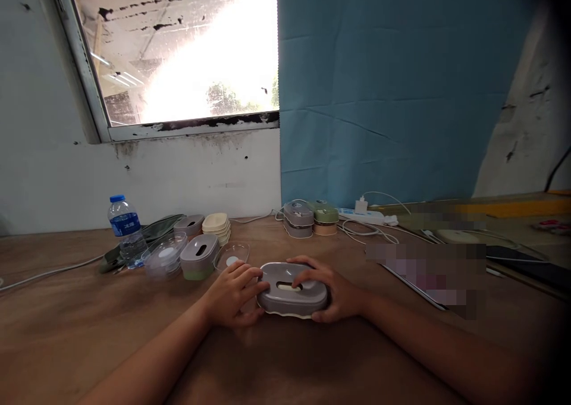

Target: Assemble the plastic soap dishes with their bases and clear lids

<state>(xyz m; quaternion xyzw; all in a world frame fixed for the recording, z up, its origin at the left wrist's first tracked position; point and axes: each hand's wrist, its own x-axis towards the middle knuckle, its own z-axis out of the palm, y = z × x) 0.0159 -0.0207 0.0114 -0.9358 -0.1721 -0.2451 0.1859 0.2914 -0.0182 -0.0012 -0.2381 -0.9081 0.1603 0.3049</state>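
A grey oval plastic box (292, 301) with a long slot in its top sits on the table in front of me. A cream wavy rim shows along its lower edge, and something cream-coloured is visible inside the slot. My left hand (236, 295) is curled against the box's left end, fingertips on its upper edge. Around the right end wraps my right hand (336, 292), with the thumb low at the front and one finger reaching to the slot. Just beyond my left hand lies a clear plastic lid (238, 251).
Back left are a water bottle (127, 229), clear containers (165, 256), a grey-green box (199, 259) and stacked cream pieces (217, 223). Two boxes, grey (298, 217) and green (325, 214), stand by the wall near a power strip (363, 216). A partly blurred flat device (419, 283) lies right.
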